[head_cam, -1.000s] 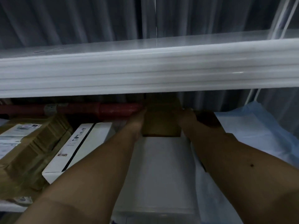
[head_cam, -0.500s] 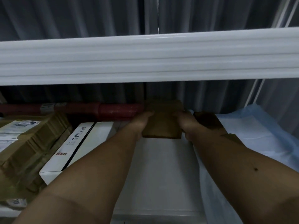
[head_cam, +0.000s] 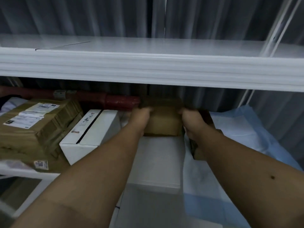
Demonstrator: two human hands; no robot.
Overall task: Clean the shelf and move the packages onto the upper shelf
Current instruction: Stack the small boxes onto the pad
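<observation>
Held item: small brown cardboard box, at the back of the lower shelf, under the front edge of the upper shelf; its top is in shadow.
Left hand: on the box's left side, fingers curled over its upper left edge, gripping it.
Right hand: on the box's right side, fingers curled over its upper right edge, gripping it.
Support under the box: large white flat box; the brown box's lower edge meets the white box's far end. Whether it rests there or is lifted just clear cannot be told.
Upper shelf: white, ribbed front lip, pale top surface visible above.
Left neighbour: long white carton with a dark slit along its top, lying beside the left forearm.
Far left: brown taped parcel with white shipping labels, touching the white carton's left side.
Rear of lower shelf: red cylinder lying along the back, its right end just beside the small brown box.
Right side: light blue sheet spread over the lower shelf, running under the right forearm.
Partly hidden: a dark brown object behind the right hand; too obscured to identify.
Backdrop: grey pleated curtain.
</observation>
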